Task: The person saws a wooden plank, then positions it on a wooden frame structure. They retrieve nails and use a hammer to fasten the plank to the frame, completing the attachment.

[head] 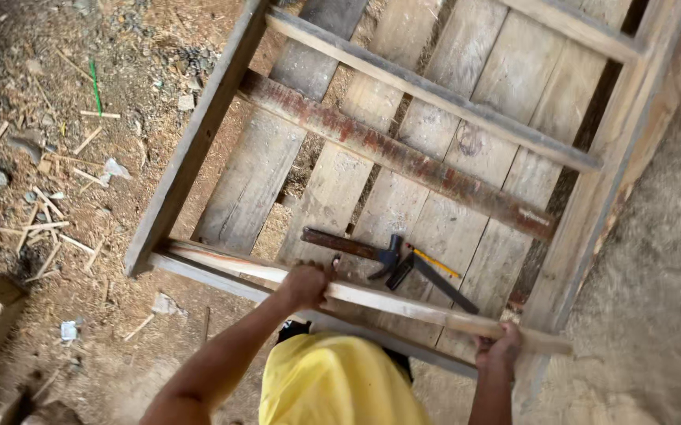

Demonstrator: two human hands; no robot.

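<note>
Right now I see both hands gripping one long pale wooden strip (403,303) laid along the near rail of a plank frame (199,134). Left hand (305,285) wraps it mid-length, right hand (499,346) clamps nearer its end, likely to keep it aligned on the rail. Just beyond the left hand lie a claw hammer (356,249) and a pencil (435,262), within reach.
</note>
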